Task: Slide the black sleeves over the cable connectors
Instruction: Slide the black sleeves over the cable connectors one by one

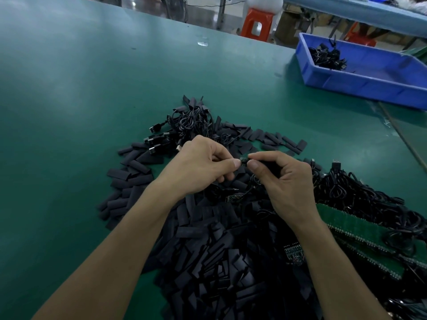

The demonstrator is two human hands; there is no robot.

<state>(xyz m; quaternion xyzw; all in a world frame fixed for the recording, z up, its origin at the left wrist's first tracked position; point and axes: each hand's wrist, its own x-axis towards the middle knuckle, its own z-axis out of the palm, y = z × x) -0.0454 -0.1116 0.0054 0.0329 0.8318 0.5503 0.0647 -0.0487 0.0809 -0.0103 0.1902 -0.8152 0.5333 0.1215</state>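
**Head view, hands at work over the sleeve pile.** The left hand (203, 167) and right hand (286, 183) meet just above the middle of the green table (80, 88), thumbs almost tip to tip. Between them lies a small connector (243, 160). The left thumb and forefinger close narrowly on its left end, the other fingers curled beneath. The right thumb and forefinger pinch a black sleeve (269, 166) just beside the connector on its right, and the remaining fingers fold round it.

Whether the sleeve already covers part of the connector cannot be told, since the right thumb hides the join. A thin cable (254, 181) drops from the held piece and is lost among the dark parts below.

Under both forearms spreads the heap of loose sleeves (208, 262), cut off by the lower frame edge. Beyond the hands lies a cable bundle (191, 121) with USB plugs (153, 140) pointing left. To the right sits a second cable heap (369, 199), partly overlaid by a green circuit-board strip (351, 227) that runs out of frame.

Bare table surface extends to the left and far side of the pile. A blue bin (369, 85) holding a few cables stands well apart at the far right, near the table's edge. A red stool (256, 23) stands beyond the far edge
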